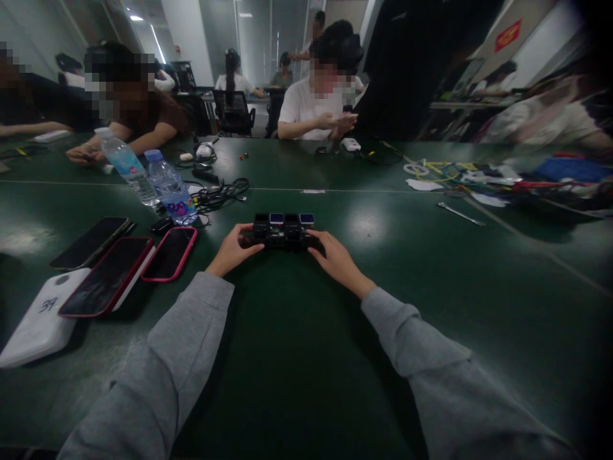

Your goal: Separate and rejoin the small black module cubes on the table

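A small black device (283, 230) with several little blue-lit screens along its top lies on the dark green table (297, 358) in front of me. My left hand (234, 249) grips its left end with curled fingers. My right hand (335, 255) holds its right end, fingers laid against the side. Both arms wear grey sleeves.
Three phones (170, 253) and a white power bank (41, 326) lie at my left. Two water bottles (167, 188) and black cables (220, 191) stand behind them. Coloured parts and a metal tool (460, 214) lie at the right. Other people sit across the table.
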Motion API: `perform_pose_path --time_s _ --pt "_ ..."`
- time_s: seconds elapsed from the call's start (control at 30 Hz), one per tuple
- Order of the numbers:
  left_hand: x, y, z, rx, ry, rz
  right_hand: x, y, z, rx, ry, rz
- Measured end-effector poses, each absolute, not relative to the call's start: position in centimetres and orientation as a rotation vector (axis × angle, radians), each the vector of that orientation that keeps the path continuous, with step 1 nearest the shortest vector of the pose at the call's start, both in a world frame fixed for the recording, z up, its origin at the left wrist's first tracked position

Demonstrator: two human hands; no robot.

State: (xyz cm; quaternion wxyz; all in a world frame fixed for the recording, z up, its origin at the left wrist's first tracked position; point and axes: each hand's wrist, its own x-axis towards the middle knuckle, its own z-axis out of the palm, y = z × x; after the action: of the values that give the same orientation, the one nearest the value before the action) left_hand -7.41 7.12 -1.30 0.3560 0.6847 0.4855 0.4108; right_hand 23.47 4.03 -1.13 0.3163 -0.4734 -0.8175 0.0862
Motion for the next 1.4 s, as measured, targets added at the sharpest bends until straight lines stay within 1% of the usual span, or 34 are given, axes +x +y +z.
perform_pose_path --time_s 0.4,0.83,1.1,1.3,1.4 --pt "-8.0 7.4 -1.6 1.859 1.210 1.030 23.2 3.7 -0.6 -1.237 -2.158 0.223" --pt "-8.0 7.4 -1.7 2.038 1.230 1.014 23.3 4.2 -1.2 -1.225 -2.159 0.182" --pt "-8.0 7.2 -1.6 2.023 1.214 1.015 23.5 4.1 -1.3 -1.477 -1.874 0.125" --pt "-7.9 7.1 -1.3 2.009 1.244 0.986 23.6 4.9 -1.7 -1.405 -1.874 0.099" --pt "-7.8 7.0 -1.2 2.009 1.245 0.989 23.5 5.1 -1.8 -1.415 -1.881 0.136"
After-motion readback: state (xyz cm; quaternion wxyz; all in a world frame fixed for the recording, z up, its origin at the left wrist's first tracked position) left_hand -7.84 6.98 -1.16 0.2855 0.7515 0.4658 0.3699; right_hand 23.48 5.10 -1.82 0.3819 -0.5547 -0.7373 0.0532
